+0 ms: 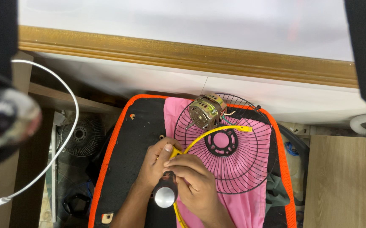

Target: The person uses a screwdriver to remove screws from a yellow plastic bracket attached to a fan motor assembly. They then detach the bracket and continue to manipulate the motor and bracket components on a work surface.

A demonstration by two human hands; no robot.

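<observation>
My left hand (154, 162) pinches one end of a yellow curved rim band (216, 128), thumb on top of it. My right hand (196, 182) is closed around a screwdriver with a black handle and a silver end cap (164, 195), held upright between both hands with its tip hidden at the yellow band's end. The band arcs up and to the right over a round black wire fan grille (250, 166). The grille lies on a pink cloth (237, 207). A bare metal fan motor (206, 112) with loose wires sits at the grille's upper left edge.
The cloth lies on a black mat with an orange border (116, 139). On the floor at the left lie a smaller fan grille (81, 135) and a white hoop (67, 90). A wooden moulding (183, 55) runs along the wall above; a wooden board (343, 181) stands at the right.
</observation>
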